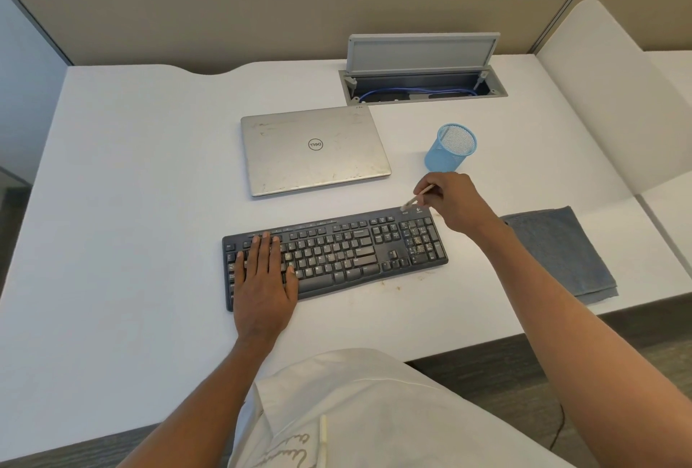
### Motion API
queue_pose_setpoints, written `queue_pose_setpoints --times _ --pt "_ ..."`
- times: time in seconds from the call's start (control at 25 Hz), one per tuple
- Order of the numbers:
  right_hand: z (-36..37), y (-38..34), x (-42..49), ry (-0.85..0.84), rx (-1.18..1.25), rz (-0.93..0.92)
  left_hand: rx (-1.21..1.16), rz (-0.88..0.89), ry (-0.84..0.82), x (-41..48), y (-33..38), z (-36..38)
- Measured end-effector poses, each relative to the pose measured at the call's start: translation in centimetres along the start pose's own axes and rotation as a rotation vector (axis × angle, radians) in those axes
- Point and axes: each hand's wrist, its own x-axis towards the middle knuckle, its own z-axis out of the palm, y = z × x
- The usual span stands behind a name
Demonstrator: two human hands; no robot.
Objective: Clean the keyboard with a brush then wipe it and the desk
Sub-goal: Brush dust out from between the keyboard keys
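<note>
A black keyboard (359, 246) lies at the middle of the white desk (131, 175), with crumbs on its number pad and some specks on the desk just in front of it. My left hand (264, 280) rests flat on the keyboard's left half, fingers straight. My right hand (455, 201) pinches a thin brush (417, 198) with a light wooden handle, its bristles just above the keyboard's top right corner. A folded blue-grey cloth (561, 254) lies on the desk to the right of the keyboard.
A closed silver laptop (314, 149) sits behind the keyboard. A blue mesh pen cup (449, 149) stands just behind my right hand. An open cable hatch (423, 82) is set into the desk's back. A white divider (614, 100) bounds the right side.
</note>
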Motion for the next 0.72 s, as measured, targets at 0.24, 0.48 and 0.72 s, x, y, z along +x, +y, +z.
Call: queue_pose_setpoints --times 0.24,0.48,0.72 --pt "0.7 0.8 -0.4 -0.075 -0.026 -0.044 -0.004 -0.004 -0.006 0.0 0.0 0.0" --pt "0.4 2.0 0.2 0.035 -0.08 0.125 -0.006 -0.001 -0.003 0.0 0.0 0.1" --pt "1.9 0.7 0.1 -0.012 -0.055 0.09 -0.002 -0.004 -0.019 0.1 -0.1 0.0"
